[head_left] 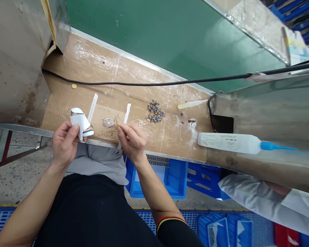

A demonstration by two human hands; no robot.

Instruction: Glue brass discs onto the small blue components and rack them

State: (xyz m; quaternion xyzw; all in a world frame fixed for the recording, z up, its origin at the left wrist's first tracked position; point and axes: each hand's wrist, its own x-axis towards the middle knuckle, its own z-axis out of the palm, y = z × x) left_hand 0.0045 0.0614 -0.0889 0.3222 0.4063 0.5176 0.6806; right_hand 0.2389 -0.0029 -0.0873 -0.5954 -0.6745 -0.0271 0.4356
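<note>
My left hand [66,140], at the bench's front edge, is closed around a folded white packet [78,120] with coloured stripes on one end; its kind is unclear. Beside it, my right hand [133,139] pinches a thin stick [116,124], mostly covered by the fingers. The stick's tip is close to a small round clear dish [108,122] on a cardboard piece [100,113]. Dark specks or tiny bits lie scattered on that cardboard near my right fingers. A pile of small blue-and-brass parts [155,111] lies to the right of my right hand.
White tape strips [93,106] flank the cardboard piece. A black cable [144,84] crosses the bench. A wooden stick [191,104] and a white bottle with a blue nozzle [228,142] lie to the right. Below is a blue bin [175,180]; another person's sleeve [247,195] shows at right.
</note>
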